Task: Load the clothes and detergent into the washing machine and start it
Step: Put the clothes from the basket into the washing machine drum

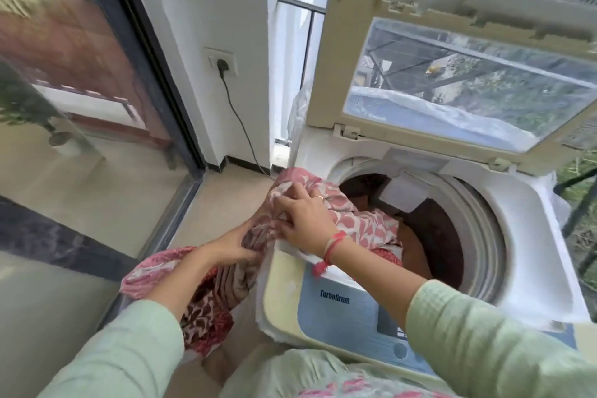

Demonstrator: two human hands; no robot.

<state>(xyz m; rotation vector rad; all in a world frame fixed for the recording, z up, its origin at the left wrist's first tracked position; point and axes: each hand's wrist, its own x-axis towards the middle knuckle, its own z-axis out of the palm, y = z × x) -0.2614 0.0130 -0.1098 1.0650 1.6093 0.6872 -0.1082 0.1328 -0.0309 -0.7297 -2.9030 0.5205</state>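
Observation:
A top-loading washing machine (284, 294) stands at the right with its lid (326, 81) raised. Dark brown and orange clothes (433, 236) lie inside the drum. A pink and white patterned cloth (358, 220) drapes over the machine's left rim, partly into the drum and partly hanging down outside. My left hand (235, 245) grips the bunched cloth at the machine's left edge. My right hand (303, 216) grips the same cloth just above, on the rim. The control panel (352, 310) lies under my right forearm. No detergent is in view.
A wall socket (222, 65) with a black cable (240, 126) sits on the white wall behind the machine. A glass sliding door (80, 81) fills the left side. Railing and greenery lie beyond the machine at right. Tiled floor (219, 200) runs between door and machine.

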